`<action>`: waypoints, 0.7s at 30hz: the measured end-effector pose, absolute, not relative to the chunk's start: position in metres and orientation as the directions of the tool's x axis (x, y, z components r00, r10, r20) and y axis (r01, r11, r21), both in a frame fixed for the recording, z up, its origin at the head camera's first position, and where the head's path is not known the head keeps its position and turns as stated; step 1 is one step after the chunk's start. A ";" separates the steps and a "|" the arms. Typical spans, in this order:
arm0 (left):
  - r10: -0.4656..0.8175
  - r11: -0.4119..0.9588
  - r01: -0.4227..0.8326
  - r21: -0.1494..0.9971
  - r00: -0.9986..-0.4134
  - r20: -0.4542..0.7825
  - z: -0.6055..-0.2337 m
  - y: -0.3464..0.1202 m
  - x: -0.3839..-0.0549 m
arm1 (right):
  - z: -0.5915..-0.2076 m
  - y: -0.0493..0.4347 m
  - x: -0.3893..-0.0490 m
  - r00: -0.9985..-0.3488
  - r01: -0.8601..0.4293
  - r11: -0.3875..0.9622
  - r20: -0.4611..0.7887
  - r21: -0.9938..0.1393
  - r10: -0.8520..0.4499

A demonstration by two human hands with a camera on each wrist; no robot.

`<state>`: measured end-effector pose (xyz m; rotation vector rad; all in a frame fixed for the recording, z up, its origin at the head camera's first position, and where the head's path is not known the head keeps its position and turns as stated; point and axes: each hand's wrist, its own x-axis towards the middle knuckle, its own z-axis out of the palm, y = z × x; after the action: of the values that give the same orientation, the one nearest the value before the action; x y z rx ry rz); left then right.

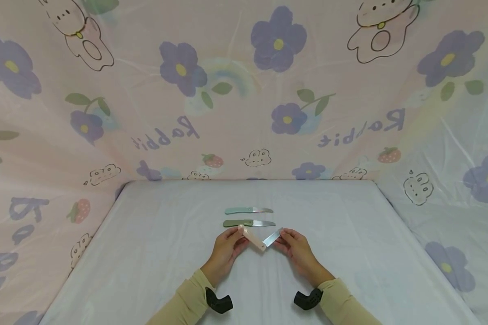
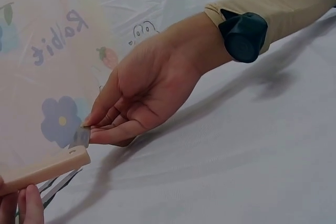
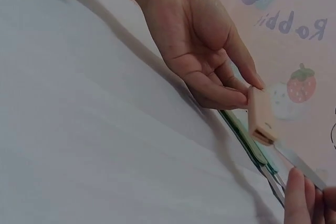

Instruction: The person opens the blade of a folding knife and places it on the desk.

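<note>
Pink folding knife [image 1: 259, 239]: held just above the white sheet [image 1: 154, 234], partly opened into a shallow V with its hinge pointing toward the person at 6 o'clock.
Handle [image 1: 253, 238]: peach-pink; its long axis runs from about 10 o'clock down to the hinge; the left hand [image 1: 226, 250] pinches its far end with thumb and curled fingertips.
Blade [image 1: 273, 237]: steel; runs from the hinge up toward 2 o'clock; the right hand [image 1: 296, 248] pinches its outer end, fingers curled in close.
Nearer hand: neither; each has one arm of the V, and the hinge hangs between them.
Left wrist view: the handle's hinge end [image 2: 73, 158] lies just beside the right hand's fingertips.
Other knives: a dark green one [image 1: 248, 223] and a pale green one [image 1: 248, 210] lie open at 12 o'clock from the hands, parallel, long axes 9-to-3, blades toward 3.
</note>
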<state>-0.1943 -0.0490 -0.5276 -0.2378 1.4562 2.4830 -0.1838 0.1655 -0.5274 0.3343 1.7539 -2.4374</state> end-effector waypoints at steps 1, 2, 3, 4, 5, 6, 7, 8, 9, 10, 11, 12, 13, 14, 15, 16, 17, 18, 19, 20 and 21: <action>0.132 -0.478 -0.297 0.826 -0.955 -0.267 -0.528 -0.049 -0.194 | -0.527 0.165 -0.183 -0.968 0.222 -0.330 -0.248 -0.917 0.037; 0.129 -0.487 -0.299 0.821 -0.954 -0.271 -0.528 -0.050 -0.194 | -0.528 0.164 -0.183 -0.967 0.221 -0.341 -0.250 -0.914 0.044; 0.127 -0.500 -0.301 0.812 -0.953 -0.275 -0.527 -0.050 -0.194 | -0.528 0.164 -0.183 -0.967 0.218 -0.350 -0.251 -0.911 0.050; 0.125 -0.509 -0.300 0.807 -0.953 -0.276 -0.527 -0.050 -0.194 | -0.528 0.163 -0.183 -0.966 0.215 -0.364 -0.252 -0.906 0.057; 0.124 -0.518 -0.300 0.801 -0.953 -0.277 -0.527 -0.051 -0.193 | -0.528 0.162 -0.183 -0.965 0.212 -0.380 -0.254 -0.900 0.064; 0.123 -0.528 -0.301 0.794 -0.952 -0.279 -0.526 -0.051 -0.193 | -0.528 0.161 -0.182 -0.965 0.208 -0.393 -0.254 -0.896 0.070; 0.119 -0.538 -0.302 0.787 -0.951 -0.284 -0.526 -0.051 -0.192 | -0.528 0.160 -0.182 -0.963 0.207 -0.404 -0.257 -0.891 0.074; 0.115 -0.546 -0.304 0.780 -0.950 -0.290 -0.525 -0.051 -0.192 | -0.528 0.159 -0.182 -0.962 0.207 -0.416 -0.262 -0.885 0.078; 0.109 -0.555 -0.303 0.774 -0.950 -0.294 -0.524 -0.051 -0.192 | -0.528 0.158 -0.182 -0.961 0.204 -0.429 -0.264 -0.880 0.082; 0.101 -0.560 -0.304 0.771 -0.948 -0.301 -0.524 -0.051 -0.191 | -0.528 0.157 -0.182 -0.961 0.199 -0.438 -0.262 -0.876 0.087; 0.091 -0.567 -0.304 0.766 -0.947 -0.308 -0.523 -0.051 -0.191 | -0.527 0.156 -0.181 -0.960 0.195 -0.451 -0.264 -0.871 0.095; 0.081 -0.573 -0.302 0.762 -0.946 -0.314 -0.522 -0.051 -0.190 | -0.527 0.154 -0.181 -0.960 0.186 -0.462 -0.261 -0.867 0.103; 0.070 -0.582 -0.300 0.756 -0.945 -0.321 -0.521 -0.050 -0.190 | -0.527 0.153 -0.181 -0.959 0.179 -0.477 -0.261 -0.861 0.112; 0.060 -0.588 -0.295 0.754 -0.944 -0.323 -0.521 -0.050 -0.190 | -0.526 0.151 -0.181 -0.958 0.169 -0.487 -0.259 -0.857 0.124; 0.049 -0.596 -0.289 0.749 -0.944 -0.325 -0.520 -0.050 -0.189 | -0.526 0.149 -0.180 -0.958 0.152 -0.499 -0.252 -0.853 0.138; 0.039 -0.603 -0.285 0.745 -0.944 -0.329 -0.519 -0.049 -0.189 | -0.526 0.147 -0.180 -0.958 0.136 -0.509 -0.243 -0.850 0.151; 0.028 -0.612 -0.278 0.741 -0.943 -0.331 -0.518 -0.049 -0.189 | -0.526 0.146 -0.180 -0.958 0.120 -0.519 -0.236 -0.847 0.163; 0.018 -0.620 -0.272 0.736 -0.943 -0.333 -0.518 -0.048 -0.188 | -0.526 0.144 -0.180 -0.957 0.106 -0.529 -0.230 -0.842 0.174; 0.009 -0.627 -0.266 0.732 -0.943 -0.334 -0.518 -0.047 -0.188 | -0.527 0.142 -0.179 -0.955 0.095 -0.544 -0.230 -0.834 0.186; -0.001 -0.635 -0.257 0.729 -0.943 -0.334 -0.517 -0.046 -0.187 | -0.527 0.141 -0.179 -0.954 0.081 -0.556 -0.226 -0.827 0.197; -0.010 -0.641 -0.251 0.726 -0.942 -0.334 -0.517 -0.045 -0.187 | -0.528 0.140 -0.179 -0.952 0.070 -0.569 -0.226 -0.820 0.208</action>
<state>-0.1867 -0.0454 -0.5166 -0.4696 1.2614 2.6887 -0.1792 0.1396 -0.5284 0.4836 1.4912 -2.8130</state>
